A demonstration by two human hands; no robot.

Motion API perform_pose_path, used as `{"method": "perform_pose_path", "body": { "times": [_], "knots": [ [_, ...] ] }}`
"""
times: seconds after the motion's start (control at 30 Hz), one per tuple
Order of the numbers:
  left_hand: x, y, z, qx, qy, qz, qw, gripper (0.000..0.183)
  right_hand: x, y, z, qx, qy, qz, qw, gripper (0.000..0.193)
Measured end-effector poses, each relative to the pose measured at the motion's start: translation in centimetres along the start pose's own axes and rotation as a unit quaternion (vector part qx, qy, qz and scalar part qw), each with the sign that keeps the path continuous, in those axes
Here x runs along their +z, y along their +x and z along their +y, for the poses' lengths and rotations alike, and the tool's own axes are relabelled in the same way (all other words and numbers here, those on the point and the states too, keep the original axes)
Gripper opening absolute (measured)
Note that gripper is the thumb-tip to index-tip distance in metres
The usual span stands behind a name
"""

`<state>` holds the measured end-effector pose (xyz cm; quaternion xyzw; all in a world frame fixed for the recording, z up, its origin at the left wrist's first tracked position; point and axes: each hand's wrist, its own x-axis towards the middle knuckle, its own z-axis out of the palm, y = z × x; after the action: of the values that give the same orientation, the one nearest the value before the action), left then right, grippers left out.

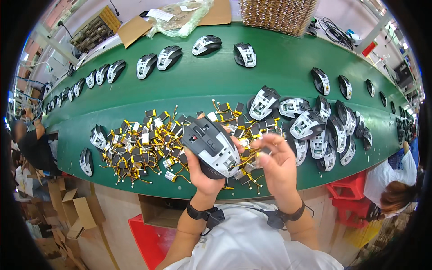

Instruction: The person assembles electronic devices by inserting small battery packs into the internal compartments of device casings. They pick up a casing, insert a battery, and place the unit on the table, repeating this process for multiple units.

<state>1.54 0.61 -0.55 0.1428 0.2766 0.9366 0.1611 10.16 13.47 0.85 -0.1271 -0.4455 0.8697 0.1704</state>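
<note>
My left hand [203,173] is closed around a black and grey computer mouse [211,145], held tilted above the bench, its top open at the rear. Just right of it, my right hand [280,167] pinches a small battery [264,151], dark with a yellow edge and partly hidden by the fingers. Beneath both hands spreads a heap of small batteries [135,148] with yellow tape and thin wires ending in white plugs. Several part-built mice [308,125] are piled to the right of my right hand.
A row of mice [169,57] runs along the green bench [279,58]. Two mice [86,162] lie left of the heap. Cardboard and plastic wrap [180,20] sit at the back. Red stools [348,186] and a co-worker [391,180] are at right; another person [33,144] is at left.
</note>
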Motion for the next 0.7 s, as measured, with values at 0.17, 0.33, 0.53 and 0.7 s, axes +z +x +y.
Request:
{"method": "perform_pose_path", "body": {
  "times": [0.17,0.33,0.53,0.7],
  "knots": [
    [-0.5,-0.1,-0.3,-0.026,0.001,0.009,1.000,0.072,2.1,0.4,-0.5,-0.021,0.087,-0.095,0.992,0.034],
    [-0.1,-0.1,0.0,-0.024,-0.007,0.015,1.000,0.071,2.7,0.5,-0.2,-0.030,0.008,-0.114,0.993,0.028],
    [-0.2,0.5,0.5,-0.007,0.021,0.098,0.995,0.067,3.6,-0.7,-0.7,-0.073,-0.285,-0.103,0.950,0.033],
    [-0.5,0.6,0.8,0.007,0.016,0.032,0.999,0.070,3.9,-0.7,0.0,-0.079,-0.302,-0.051,0.949,0.025]
  ]
}}
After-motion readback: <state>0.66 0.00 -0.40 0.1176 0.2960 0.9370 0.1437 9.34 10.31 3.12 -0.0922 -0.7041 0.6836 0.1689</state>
